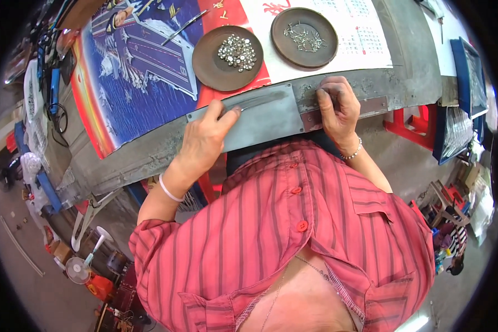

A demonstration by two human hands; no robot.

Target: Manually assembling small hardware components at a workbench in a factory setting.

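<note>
My left hand (206,133) is over the left part of a grey metal plate (268,119) at the bench's near edge. Its thumb and index finger are pinched, with a tiny shiny bit at their tips that is too small to name. Past the plate's right end, my right hand (340,113) is closed, fingers curled and thumb pressed in; whatever it may hold is hidden. Beyond the hands, a brown round dish (210,71) holds a heap of small shiny round pieces (237,53). Another brown dish (303,60), to its right, contains thin metal pins (305,39).
A colourful printed poster (144,83) covers much of the bench, with a pen-like tool (185,27) on it. A brownish metal strip (373,106) lies along the edge at right. Red stool (412,127) and blue trays (470,77) stand further right.
</note>
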